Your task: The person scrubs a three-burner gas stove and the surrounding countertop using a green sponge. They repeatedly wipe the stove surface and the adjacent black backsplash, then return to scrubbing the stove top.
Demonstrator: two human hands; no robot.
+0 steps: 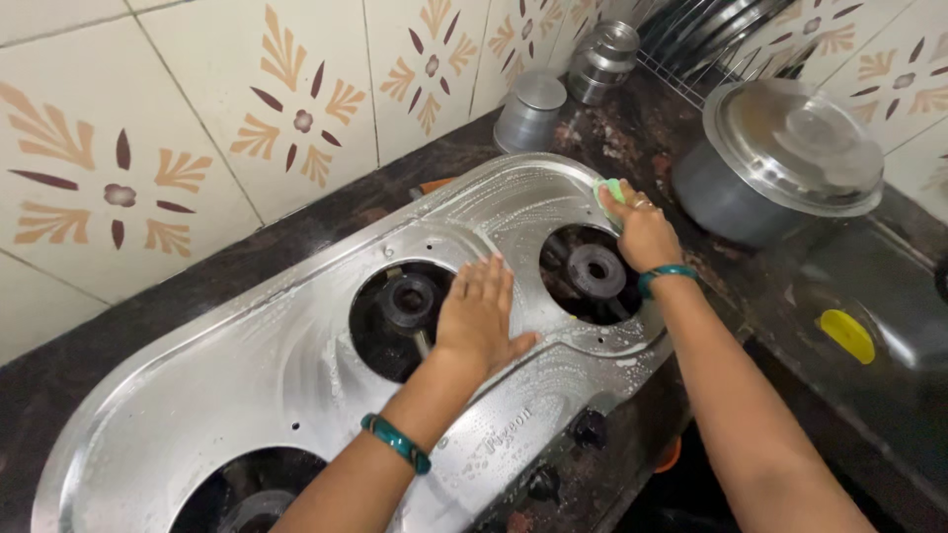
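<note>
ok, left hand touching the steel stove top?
Touching. Head view shows the left hand pressed flat, palm down, on the soapy steel stove top, no gap.

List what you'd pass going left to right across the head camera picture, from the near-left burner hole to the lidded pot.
Near-left burner hole → middle burner → left hand flat on the soapy stove top → far burner → right hand with green scrubber → lidded steel pot.
</note>
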